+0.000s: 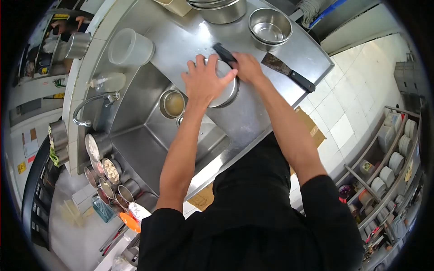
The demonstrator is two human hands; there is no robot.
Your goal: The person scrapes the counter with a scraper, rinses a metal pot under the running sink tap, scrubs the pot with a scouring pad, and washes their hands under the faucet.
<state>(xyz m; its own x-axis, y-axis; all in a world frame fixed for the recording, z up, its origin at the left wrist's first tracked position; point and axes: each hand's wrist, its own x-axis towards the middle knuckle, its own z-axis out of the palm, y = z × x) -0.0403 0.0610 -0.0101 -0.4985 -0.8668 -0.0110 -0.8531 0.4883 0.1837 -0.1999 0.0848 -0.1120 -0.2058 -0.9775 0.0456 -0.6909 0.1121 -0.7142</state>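
Note:
My left hand (202, 81) lies with its fingers spread over the top of a round metal pot (229, 95) on the steel counter. At the pot's far right rim, my right hand (246, 67) is closed on a black object (223, 52), whose dark end sticks out past the fingers; I cannot tell its kind. To the right of that hand lies a wide-bladed scraper (276, 64) with a black handle. Beside my left forearm, a small metal pot (172, 104) with cloudy liquid stands in the sink (140, 128).
Stacked metal bowls (270, 26) and larger metal pots (221, 12) stand at the back of the counter. A clear plastic tub (131, 47), a bottle (107, 83) and a faucet (83, 113) line the left edge. Several food containers (111, 170) sit left of the sink; a dish rack (361, 178) is right.

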